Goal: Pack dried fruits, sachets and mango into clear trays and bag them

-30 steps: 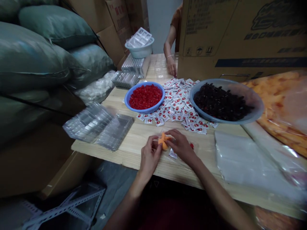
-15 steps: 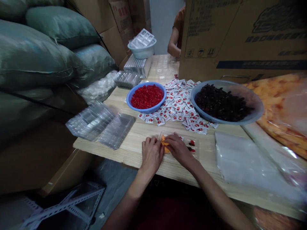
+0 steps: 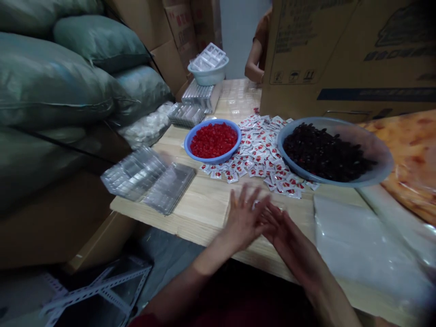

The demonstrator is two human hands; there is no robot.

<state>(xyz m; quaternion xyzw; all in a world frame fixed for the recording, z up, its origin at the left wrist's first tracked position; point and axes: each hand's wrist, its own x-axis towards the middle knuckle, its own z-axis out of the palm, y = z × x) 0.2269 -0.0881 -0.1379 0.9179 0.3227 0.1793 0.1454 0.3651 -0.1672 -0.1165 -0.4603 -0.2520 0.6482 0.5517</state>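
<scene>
My left hand (image 3: 242, 223) is over the front of the wooden table, its fingers spread and smeared by motion. Against its fingertips lies my right hand (image 3: 289, 238), fingers stretched out and partly covered by the left. I see nothing held in either. Beneath them, the shallow clear tray is almost wholly hidden. Just beyond the hands spreads a heap of small white sachets with red print (image 3: 260, 147). A blue bowl (image 3: 188, 152) of red pieces stands to its left. On the right is a larger pale blue bowl (image 3: 381, 150) with dark, oblong pieces.
Stacked clear plastic trays (image 3: 170, 188) lie at the table's left edge, with more trays (image 3: 200, 95) farther back. Clear plastic bags (image 3: 350, 231) cover the right side. A large cardboard box (image 3: 327, 54) stands behind, partly hiding another person's arm (image 3: 254, 63). Full sacks (image 3: 51, 81) line the left.
Both hands have moved right and come together over the tray. The orange pieces under the fingers are now out of sight. The view has shifted slightly.
</scene>
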